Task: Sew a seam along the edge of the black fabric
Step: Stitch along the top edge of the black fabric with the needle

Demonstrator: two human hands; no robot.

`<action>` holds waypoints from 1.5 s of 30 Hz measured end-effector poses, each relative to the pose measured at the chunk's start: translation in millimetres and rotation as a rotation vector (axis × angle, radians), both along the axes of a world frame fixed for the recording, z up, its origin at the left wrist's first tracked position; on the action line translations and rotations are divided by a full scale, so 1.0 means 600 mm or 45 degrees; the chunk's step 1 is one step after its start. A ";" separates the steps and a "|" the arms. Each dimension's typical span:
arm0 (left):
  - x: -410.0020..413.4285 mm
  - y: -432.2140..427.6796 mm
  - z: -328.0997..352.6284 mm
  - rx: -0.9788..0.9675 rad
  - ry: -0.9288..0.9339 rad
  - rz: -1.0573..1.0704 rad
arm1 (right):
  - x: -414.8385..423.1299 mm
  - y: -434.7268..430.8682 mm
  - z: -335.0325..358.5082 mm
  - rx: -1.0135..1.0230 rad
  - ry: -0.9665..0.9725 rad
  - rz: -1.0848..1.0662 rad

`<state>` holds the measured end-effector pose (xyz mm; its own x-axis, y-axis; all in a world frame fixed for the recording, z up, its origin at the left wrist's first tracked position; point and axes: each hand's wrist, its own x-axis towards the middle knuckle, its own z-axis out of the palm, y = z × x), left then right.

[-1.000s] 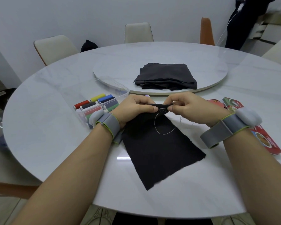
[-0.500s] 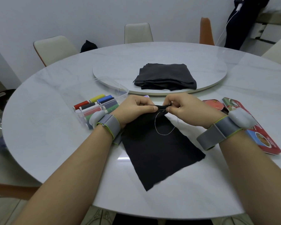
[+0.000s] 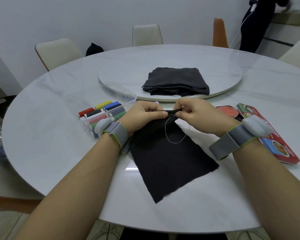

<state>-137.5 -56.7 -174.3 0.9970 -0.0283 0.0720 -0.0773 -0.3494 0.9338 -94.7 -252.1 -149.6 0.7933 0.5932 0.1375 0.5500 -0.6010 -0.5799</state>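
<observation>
The clear box of thread spools (image 3: pixel 104 113) sits on the left of the desk (image 3: pixel 42 135), just beside my left wrist. If I swing that arm out, I may bump the box and the spools may roll away.

My left grip (image 3: pixel 142 116) pinches the folded far edge of the black fabric (image 3: pixel 168 161), with my thumb on top. The rest of the fabric lies flat on the desk, near me, between my arms. If this pinch slips, the fold may fall open and the seam may go crooked.

A loose loop of pale thread (image 3: pixel 174 135) lies on the fabric just below my hands. If I pull it too fast, I think it may knot up or snap.

My right grip (image 3: pixel 197 116) pinches the right end of the same fold, with my fingers curled in tight. The needle is too small to see. If it is in there, its sharp tip may poke my left thumb, because my hands almost touch.

A red packet (image 3: pixel 275 148) lies to the right, under my right wrist. A stray thread end may catch on it.
</observation>
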 end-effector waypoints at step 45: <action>0.006 0.001 -0.010 -0.373 -0.121 -0.027 | -0.030 0.043 -0.025 0.549 -0.261 0.058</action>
